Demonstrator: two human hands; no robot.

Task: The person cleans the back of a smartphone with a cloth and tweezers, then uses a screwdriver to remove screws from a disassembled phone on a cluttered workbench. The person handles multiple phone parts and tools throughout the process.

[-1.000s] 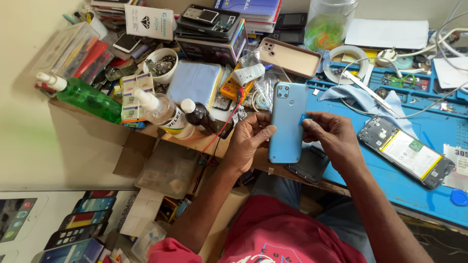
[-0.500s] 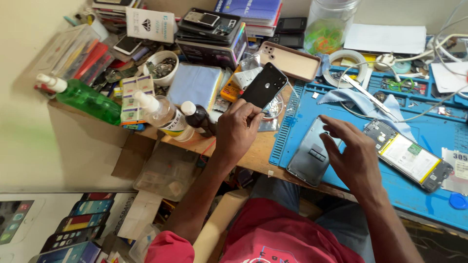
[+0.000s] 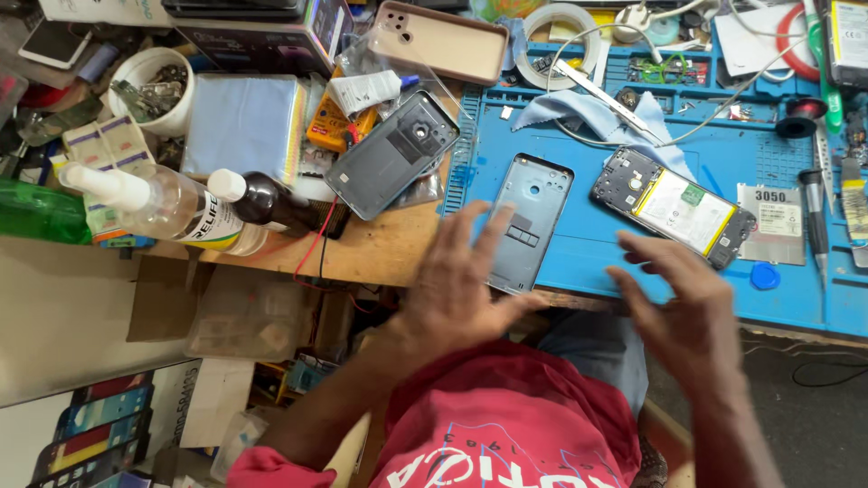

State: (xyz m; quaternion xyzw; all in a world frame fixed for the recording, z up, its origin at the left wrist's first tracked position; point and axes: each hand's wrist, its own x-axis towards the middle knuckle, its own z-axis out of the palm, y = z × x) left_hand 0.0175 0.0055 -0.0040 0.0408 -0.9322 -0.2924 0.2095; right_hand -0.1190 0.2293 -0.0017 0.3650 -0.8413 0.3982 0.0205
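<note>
**Two empty hands over a phone cover**

The grey back cover (image 3: 527,221) is flat, with a round hole near its top. It lies on the blue mat (image 3: 768,181), just past the left hand (image 3: 461,289). The right hand (image 3: 692,312) hovers nearby. Both hands are spread wide, holding nothing. Two bottles (image 3: 163,208) stand on the left.

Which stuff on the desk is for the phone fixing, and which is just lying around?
In the job: left hand, right hand, grey phone frame, dark back cover, opened phone with battery.

Lying about: clear spray bottle, tape roll, white cup of parts, pink phone case.
</note>
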